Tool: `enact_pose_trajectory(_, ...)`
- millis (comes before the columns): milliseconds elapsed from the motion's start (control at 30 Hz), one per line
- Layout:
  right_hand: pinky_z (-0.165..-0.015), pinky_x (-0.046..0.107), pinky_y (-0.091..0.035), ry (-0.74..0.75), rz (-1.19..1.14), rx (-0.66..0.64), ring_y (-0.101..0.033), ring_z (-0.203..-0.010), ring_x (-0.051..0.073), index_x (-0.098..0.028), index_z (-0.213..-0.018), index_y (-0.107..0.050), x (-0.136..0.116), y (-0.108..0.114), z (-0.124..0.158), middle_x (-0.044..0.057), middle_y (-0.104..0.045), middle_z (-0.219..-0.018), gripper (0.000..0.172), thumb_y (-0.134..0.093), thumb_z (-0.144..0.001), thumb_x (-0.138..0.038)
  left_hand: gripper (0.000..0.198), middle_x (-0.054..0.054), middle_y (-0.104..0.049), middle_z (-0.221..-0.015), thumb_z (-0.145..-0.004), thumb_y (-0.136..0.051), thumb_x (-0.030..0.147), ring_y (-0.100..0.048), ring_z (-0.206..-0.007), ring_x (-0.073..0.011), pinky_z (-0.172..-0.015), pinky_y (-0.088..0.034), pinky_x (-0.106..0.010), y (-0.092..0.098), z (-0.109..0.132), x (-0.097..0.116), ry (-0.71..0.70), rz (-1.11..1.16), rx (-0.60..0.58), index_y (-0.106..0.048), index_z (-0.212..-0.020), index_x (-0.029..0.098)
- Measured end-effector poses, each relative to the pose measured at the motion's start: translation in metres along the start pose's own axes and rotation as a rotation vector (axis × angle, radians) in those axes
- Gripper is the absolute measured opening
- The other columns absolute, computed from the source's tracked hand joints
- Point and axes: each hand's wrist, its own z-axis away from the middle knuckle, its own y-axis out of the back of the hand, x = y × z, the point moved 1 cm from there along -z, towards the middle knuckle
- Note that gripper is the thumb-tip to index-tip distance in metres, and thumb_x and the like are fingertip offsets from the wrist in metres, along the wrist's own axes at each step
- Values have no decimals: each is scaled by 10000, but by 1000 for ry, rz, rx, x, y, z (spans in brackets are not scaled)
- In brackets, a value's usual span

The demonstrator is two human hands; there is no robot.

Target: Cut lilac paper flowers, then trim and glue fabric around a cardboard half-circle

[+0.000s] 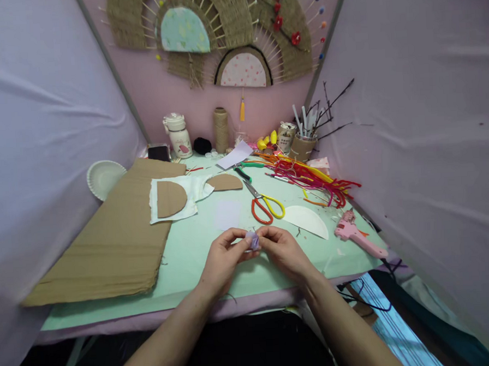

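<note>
A small crumpled piece of light purple paper or fabric [253, 240] is pinched between my two hands above the front middle of the table; its exact make I cannot tell. My left hand [228, 255] grips it from the left, thumb and fingertips closed. From the other side my right hand [281, 246] pinches its edge. Just beyond lie scissors [262, 204] with one red and one yellow handle, and a pale lilac paper square [228, 214]. A white paper half-circle [307, 220] rests to the right of my right hand.
Large cardboard [120, 233] covers the left side, with a cardboard half-circle [170, 199] on light cloth beside it. A pink glue gun [360, 234] lies at the right edge, near coloured pipe cleaners [309, 174]. A white bottle [178, 136] and twine spool [221, 129] stand behind.
</note>
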Motion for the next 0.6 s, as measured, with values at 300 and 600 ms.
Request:
enact_pose_trajectory(300,-690,263,-436,6,-149,-35,-533,-682,131,-212,-702,-632,7,-2,-7,-29,-569,-723,221,-784,-652,-363,150,-39,-679,-779,-716,-734,216,-648,-744,-130,-766,-552,-287,-2,2,-2,187,245,21,-625,-776,132)
enact_pose_trajectory(600,-674,266,-444,24,-77,77,-550,-689,128,-207,-949,-668,7,-1,-5,15,-632,-831,259,-688,-762,-386,152,-26,-669,-821,-709,-741,235,-639,-813,-129,-829,-521,-283,-2,-3,-6,-17,252,156,-642,-779,144)
